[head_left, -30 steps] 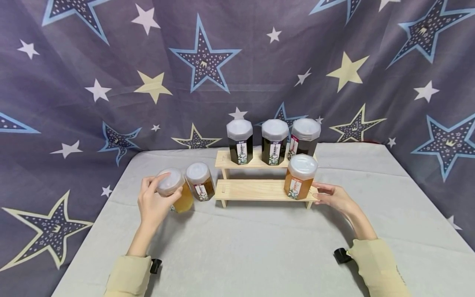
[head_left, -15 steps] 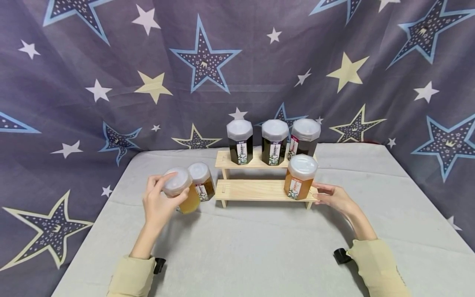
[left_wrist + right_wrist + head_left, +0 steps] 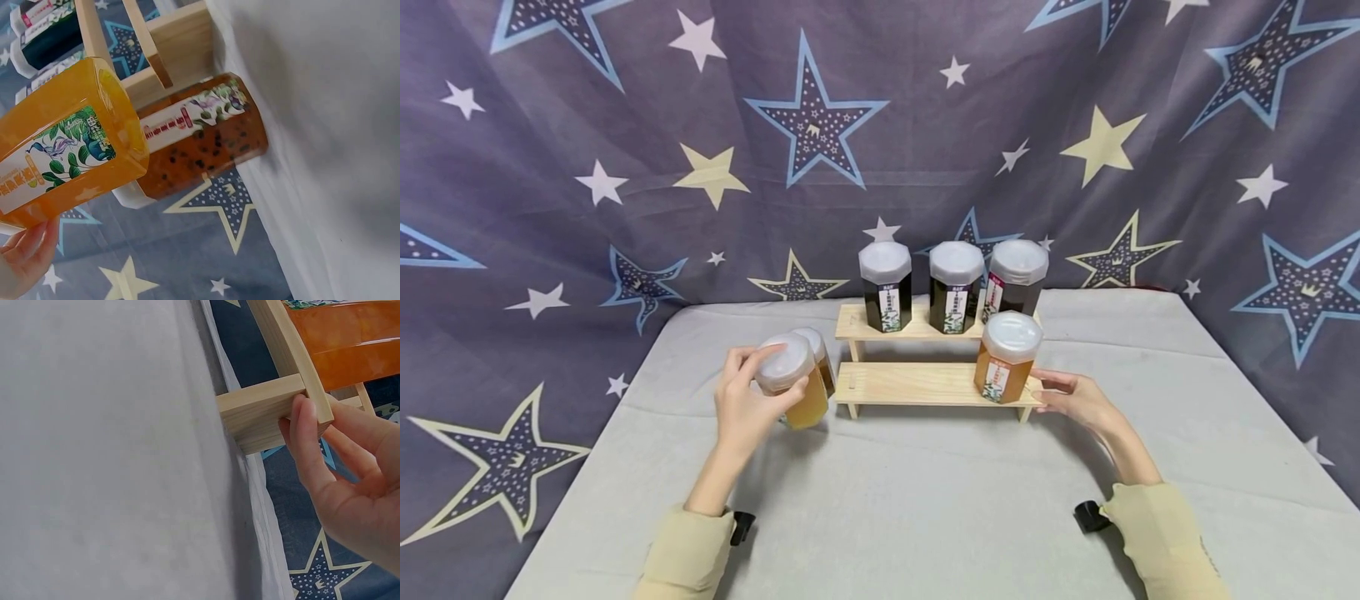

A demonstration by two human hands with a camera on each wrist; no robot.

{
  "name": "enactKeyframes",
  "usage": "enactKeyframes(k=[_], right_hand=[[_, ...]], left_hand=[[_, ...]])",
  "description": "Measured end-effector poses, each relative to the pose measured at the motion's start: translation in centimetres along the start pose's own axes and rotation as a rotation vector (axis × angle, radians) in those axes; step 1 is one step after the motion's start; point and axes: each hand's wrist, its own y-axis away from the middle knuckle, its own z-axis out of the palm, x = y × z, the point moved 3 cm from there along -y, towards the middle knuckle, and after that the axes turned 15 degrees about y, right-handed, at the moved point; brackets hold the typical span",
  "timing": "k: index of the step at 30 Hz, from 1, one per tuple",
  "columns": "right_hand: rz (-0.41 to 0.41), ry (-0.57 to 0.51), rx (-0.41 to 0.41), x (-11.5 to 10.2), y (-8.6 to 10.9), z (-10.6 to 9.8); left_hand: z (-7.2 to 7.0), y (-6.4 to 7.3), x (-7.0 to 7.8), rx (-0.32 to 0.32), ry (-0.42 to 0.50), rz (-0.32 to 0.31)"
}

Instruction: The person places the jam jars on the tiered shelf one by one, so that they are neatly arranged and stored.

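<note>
My left hand (image 3: 747,408) grips a yellow jar (image 3: 811,407) by its white lid, thumb and fingers on opposite sides. In the left wrist view, this jar (image 3: 69,153) hangs above the cloth, its base higher than that of the brown jar (image 3: 206,147) behind it. Dark specks show inside that brown jar, which stands just left of a two-tier wooden rack (image 3: 910,385) and is mostly hidden in the head view. My right hand (image 3: 1078,400) pinches the right end of the rack's lower shelf (image 3: 290,350) between thumb and fingers. Beside those fingers an amber jar (image 3: 1019,377) stands on that shelf.
Along the rack's upper shelf (image 3: 925,330) stand three dark jars with white lids: a left one (image 3: 874,307), a middle one (image 3: 940,308) and a right one (image 3: 1028,293). A pale cloth (image 3: 925,508) covers the table. Behind hangs a star-patterned curtain (image 3: 917,150).
My left hand has carried the yellow jar rightward, toward the rack, and it now overlaps the brown jar in the head view. The right hand has stayed at the shelf's end.
</note>
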Motion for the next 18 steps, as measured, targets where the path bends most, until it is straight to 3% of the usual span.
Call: enactKeyframes(k=[9, 18], right_hand=[[-0.013, -0.002, 0.001, 0.0, 0.0, 0.0], [-0.030, 0.003, -0.003, 0.4, -0.2, -0.1]], left_hand=[[1.6, -0.2, 0.6, -0.039, 0.031, 0.027], [3.1, -0.2, 1.0, -0.057, 0.065, 0.007]])
